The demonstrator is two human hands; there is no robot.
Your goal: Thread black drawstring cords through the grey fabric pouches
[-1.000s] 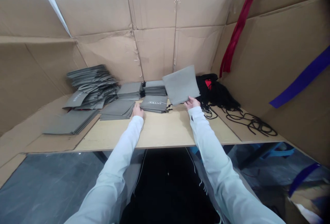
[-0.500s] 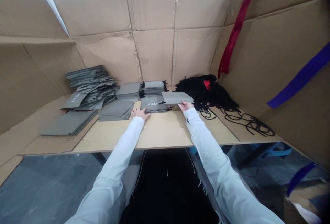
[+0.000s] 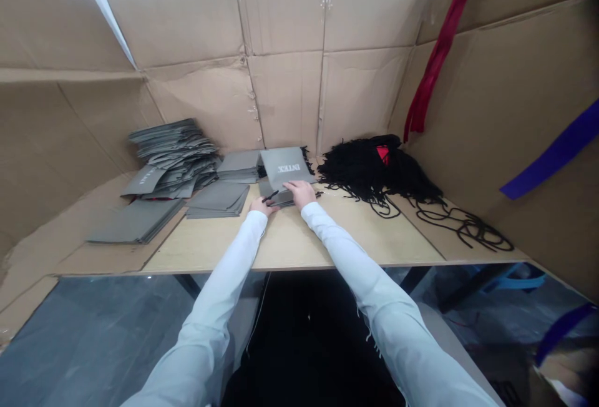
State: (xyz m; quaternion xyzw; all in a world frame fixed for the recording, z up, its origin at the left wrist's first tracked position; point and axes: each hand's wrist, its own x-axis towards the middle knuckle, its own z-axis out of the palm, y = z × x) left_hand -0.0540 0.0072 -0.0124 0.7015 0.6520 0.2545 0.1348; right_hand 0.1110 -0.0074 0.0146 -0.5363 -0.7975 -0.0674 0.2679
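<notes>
A flat grey drawstring bag [image 3: 287,165] with INTEX lettering, upside down from here, stands tilted up above a small stack of similar grey bags [image 3: 285,202]. My right hand [image 3: 302,193] pinches the near edge of the tilted bag. At that bag's near left corner, my left hand [image 3: 263,206] has its fingers closed around the edge, where a short black cord end [image 3: 270,196] sticks out. Behind the tilted bag, more bags with black cord ends are partly hidden.
Several grey bag stacks stand left: a tall untidy pile [image 3: 175,154], a flat stack [image 3: 135,223] and a smaller one [image 3: 218,200]. A heap of black cords [image 3: 374,166] lies right, with loose cords [image 3: 472,226] trailing. Cardboard walls [image 3: 281,95] surround the table; red ribbon [image 3: 440,51] hangs right.
My right hand has moved left with the grey bag, which has turned from lying sideways to tilted up with its lettering showing. My left hand has closed at its corner.
</notes>
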